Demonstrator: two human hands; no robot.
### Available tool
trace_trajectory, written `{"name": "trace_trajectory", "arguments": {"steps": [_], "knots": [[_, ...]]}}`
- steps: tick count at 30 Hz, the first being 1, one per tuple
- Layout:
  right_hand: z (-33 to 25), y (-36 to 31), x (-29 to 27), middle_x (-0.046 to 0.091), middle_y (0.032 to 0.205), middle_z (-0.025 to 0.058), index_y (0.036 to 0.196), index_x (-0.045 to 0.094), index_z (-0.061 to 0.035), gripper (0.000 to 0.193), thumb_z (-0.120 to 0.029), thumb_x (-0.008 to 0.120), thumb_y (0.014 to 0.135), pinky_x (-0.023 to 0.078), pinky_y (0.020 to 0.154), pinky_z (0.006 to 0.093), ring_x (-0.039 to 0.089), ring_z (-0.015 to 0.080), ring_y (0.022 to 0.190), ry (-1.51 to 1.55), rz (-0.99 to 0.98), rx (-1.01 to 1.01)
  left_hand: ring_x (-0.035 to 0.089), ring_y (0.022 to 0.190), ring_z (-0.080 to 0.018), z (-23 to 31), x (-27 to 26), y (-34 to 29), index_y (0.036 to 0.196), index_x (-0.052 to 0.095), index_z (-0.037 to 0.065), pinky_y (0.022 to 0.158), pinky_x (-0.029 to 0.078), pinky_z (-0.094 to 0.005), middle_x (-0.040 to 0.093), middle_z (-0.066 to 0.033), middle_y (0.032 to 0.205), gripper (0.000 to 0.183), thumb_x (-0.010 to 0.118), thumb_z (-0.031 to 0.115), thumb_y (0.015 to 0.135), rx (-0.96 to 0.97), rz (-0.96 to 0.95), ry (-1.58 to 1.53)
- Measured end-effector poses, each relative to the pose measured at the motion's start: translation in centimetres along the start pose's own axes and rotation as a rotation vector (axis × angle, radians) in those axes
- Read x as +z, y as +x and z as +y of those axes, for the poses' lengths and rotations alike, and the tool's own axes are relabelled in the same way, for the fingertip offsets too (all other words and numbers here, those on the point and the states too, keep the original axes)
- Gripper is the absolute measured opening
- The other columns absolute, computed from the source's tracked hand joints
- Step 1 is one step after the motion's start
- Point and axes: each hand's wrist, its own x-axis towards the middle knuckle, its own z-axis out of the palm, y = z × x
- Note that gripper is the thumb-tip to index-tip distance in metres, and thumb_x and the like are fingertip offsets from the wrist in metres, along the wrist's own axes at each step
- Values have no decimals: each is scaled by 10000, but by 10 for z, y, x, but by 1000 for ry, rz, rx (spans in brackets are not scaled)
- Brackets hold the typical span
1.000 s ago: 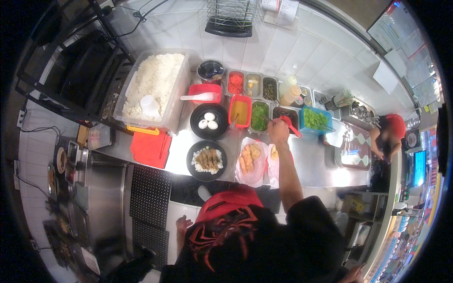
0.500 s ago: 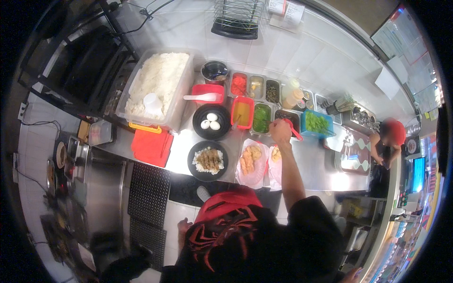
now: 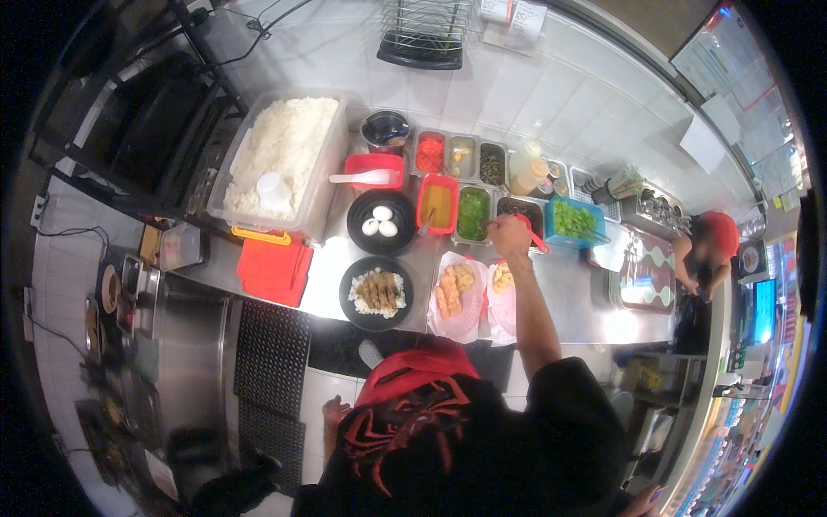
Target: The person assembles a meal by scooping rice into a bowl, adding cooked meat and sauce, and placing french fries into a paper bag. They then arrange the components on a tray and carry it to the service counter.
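Over the dark-filled metal container (image 3: 520, 208), my right hand (image 3: 510, 236) is closed on a red utensil (image 3: 536, 238), whose working end I cannot make out. Just below that hand lie two paper-lined trays of fried pieces, the left tray (image 3: 457, 324) fuller in view than the right tray (image 3: 502, 327), which my forearm partly covers. My left hand (image 3: 336, 408) hangs low beside my body, fingers loosely apart, with nothing in it. On the counter to the left sits a black bowl (image 3: 346, 311) of rice topped with sliced brown meat.
Another black bowl (image 3: 357, 239) holds eggs. Behind it stand a large rice tub (image 3: 332, 177), a red container (image 3: 396, 162) with a white paddle, and several topping containers. A blue container (image 3: 573, 248) holds greens. A person in a red cap (image 3: 720, 237) stands at the far right; another hand (image 3: 642, 501) shows lower right.
My right hand has shifted slightly left and stays by the dark-filled container with the red utensil. The whole view has moved a little; the bowls and trays keep their places.
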Motion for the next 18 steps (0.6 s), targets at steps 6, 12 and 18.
{"name": "trace_trajectory", "arguments": {"steps": [6,12,18], "knots": [[-8,-2,-7,739,914,256,910,750,-23,289,-270,627,824,594,799,534,734,435,855,-77,-43,-16,748,847,-342,-9,4,10,1001,611,25,658,586,-472,743,-167,866,314,758,278,887,147,-15,426],[-8,9,9,747,910,228,922,765,-42,266,-264,653,828,588,793,537,733,424,851,-112,-48,-65,741,852,-371,-4,2,7,1011,612,15,676,581,-478,734,-194,849,366,758,326,884,246,-19,611],[-5,2,-16,741,921,225,890,747,-45,250,-261,634,833,585,799,515,731,416,876,-23,-22,-97,726,829,-412,-3,3,-2,993,607,15,698,571,-500,721,-204,808,447,768,410,861,-180,24,-346]]}}
